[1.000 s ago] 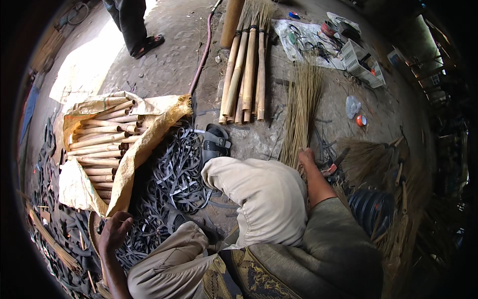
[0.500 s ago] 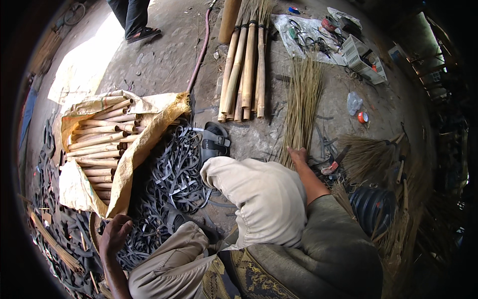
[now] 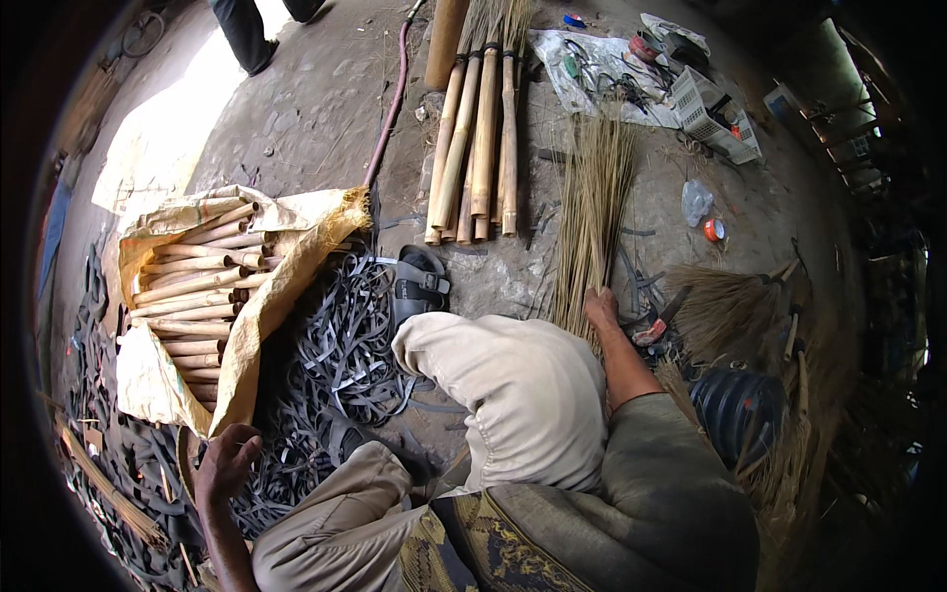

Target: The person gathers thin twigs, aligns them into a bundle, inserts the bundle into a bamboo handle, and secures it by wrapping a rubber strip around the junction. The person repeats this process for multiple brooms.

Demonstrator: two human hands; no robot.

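Bare, dusty floor [image 3: 316,128] spreads beneath the whole workplace, sunlit at the far left. On it, the right hand [image 3: 600,306] has its fingers closed, as far as can be made out, around stalks near the lower end of a long straw bundle [image 3: 596,197], which lies pointing away from the person, just beyond the raised knee. The left hand [image 3: 229,462] is loosely curled beside the lower edge of a pale sack [image 3: 316,237] of bamboo tubes [image 3: 192,295]; whether it holds anything cannot be told.

No tie shows on the bundle, so a pull from that one end could let stalks slide apart or fan out. Just right of the wrist lies a red-handled tool [image 3: 651,333]; a careless sideways swing of the forearm might knock it, or catch an edge if it has one. Dark strips [image 3: 345,326] heap between sack and knee, where dropped stalks could tangle. Farther off lie bamboo-handled brooms [image 3: 483,138].
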